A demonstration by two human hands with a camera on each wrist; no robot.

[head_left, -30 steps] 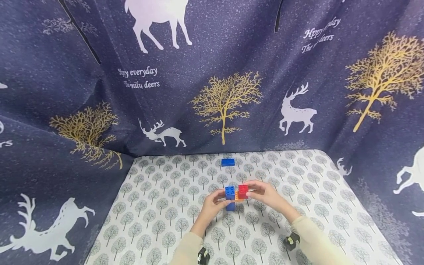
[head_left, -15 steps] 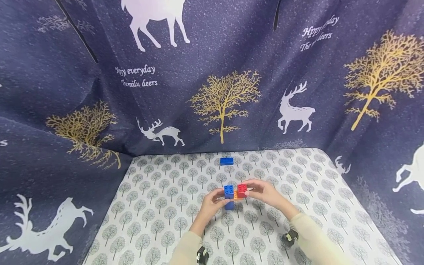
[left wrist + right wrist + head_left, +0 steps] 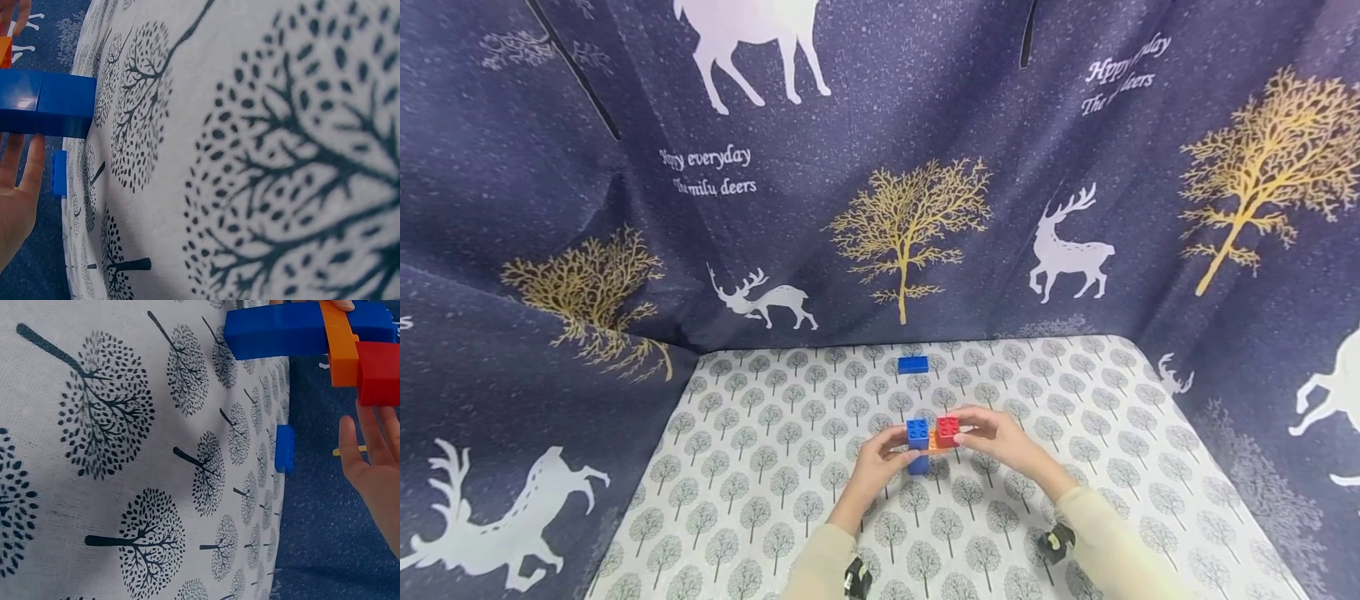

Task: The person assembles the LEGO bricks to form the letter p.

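A tower of blue toy building bricks [image 3: 918, 462] stands upright on the tablecloth, gripped by my left hand [image 3: 877, 463] between thumb and fingers. From the tower's side an orange brick [image 3: 341, 356] juts out to the right, with blue above and below it. On the orange brick's outer end sits a red brick [image 3: 947, 432], its studs facing up. My right hand [image 3: 1000, 437] pinches this red brick, thumb in front and fingers behind. In the left wrist view the blue tower [image 3: 47, 103] hides most of the orange piece.
A separate blue brick [image 3: 913, 365] lies near the far edge of the table [image 3: 760, 500], behind the tower. A dark curtain [image 3: 850, 250] printed with deer and trees hangs around the table. Black wrist cameras show below both forearms.
Both hands keep their hold on the bricks with hardly any movement. The whole head view shifts slightly, and the red brick stays on the orange one.
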